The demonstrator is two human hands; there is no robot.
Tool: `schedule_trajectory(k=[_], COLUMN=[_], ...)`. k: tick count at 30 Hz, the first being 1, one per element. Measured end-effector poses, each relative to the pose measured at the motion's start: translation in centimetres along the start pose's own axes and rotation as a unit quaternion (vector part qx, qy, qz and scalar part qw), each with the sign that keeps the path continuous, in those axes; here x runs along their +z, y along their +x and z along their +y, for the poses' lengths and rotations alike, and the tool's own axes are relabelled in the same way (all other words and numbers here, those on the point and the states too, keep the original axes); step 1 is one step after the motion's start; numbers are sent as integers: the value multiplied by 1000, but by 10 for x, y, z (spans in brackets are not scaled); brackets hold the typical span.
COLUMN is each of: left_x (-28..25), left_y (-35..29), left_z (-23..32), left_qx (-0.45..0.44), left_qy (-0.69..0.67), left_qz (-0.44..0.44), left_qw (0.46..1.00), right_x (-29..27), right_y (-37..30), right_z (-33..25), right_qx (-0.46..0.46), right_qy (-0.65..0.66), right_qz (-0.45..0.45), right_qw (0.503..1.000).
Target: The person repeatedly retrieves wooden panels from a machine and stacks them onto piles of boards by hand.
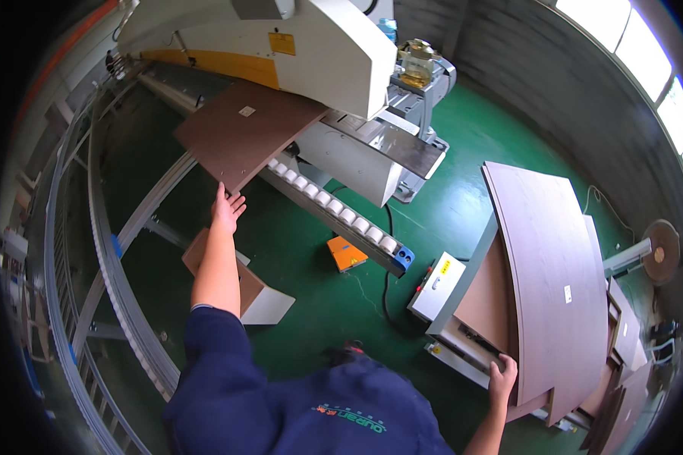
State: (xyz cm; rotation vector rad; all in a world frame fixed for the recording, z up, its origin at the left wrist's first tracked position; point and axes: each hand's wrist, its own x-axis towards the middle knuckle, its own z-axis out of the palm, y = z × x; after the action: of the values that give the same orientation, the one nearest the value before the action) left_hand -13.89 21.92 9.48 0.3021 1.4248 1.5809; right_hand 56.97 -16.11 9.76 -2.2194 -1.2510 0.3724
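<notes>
A flat dark brown board [250,125] with a small pale label lies partly under the white machine [341,45], its near end sticking out toward me. My left hand [229,209] reaches to the near corner of this board. One fingertip touches its edge, and the other fingers are spread apart beside it. Low on the right, my right hand [502,377] is beside the near left edge of a stack of wood-grain panels [554,280]. Its fingers are slightly bent and apart, with nothing seen between them. I cannot tell whether it touches the stack.
A rail with white rollers [334,205] runs from the machine toward the middle. Below it, an orange box [347,252] is on the green floor. A white control box [436,287] stands left of the stack. Curved metal conveyor rails [102,250] and a brown carton [243,284] are at left.
</notes>
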Motion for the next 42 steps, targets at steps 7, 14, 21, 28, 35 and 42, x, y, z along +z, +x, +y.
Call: schedule_trajectory(k=[7, 14, 21, 28, 35, 42], left_x=[-13, 41, 53, 77, 95, -26], left_y=[-29, -120, -195, -259, -339, -157], left_z=[-43, -65, -80, -114, -159, -156], left_qx=[17, -14, -59, -131, -242, -180], left_qy=[-40, -9, 15, 38, 126, 263], left_qz=[-120, -187, -267, -359, -506, -231], left_qw=[992, 982, 962, 923, 819, 919], right_x=[43, 86, 108, 137, 131, 79], right_y=[-3, 34, 37, 48, 37, 26], right_z=[-60, -154, -227, -255, -250, -193], right_qx=[-54, -40, -66, -23, 197, 212], right_qy=[61, 170, 286, 410, 511, 533], right_qz=[-57, -164, -250, -278, -226, -190], right_qw=[995, 971, 923, 869, 805, 797])
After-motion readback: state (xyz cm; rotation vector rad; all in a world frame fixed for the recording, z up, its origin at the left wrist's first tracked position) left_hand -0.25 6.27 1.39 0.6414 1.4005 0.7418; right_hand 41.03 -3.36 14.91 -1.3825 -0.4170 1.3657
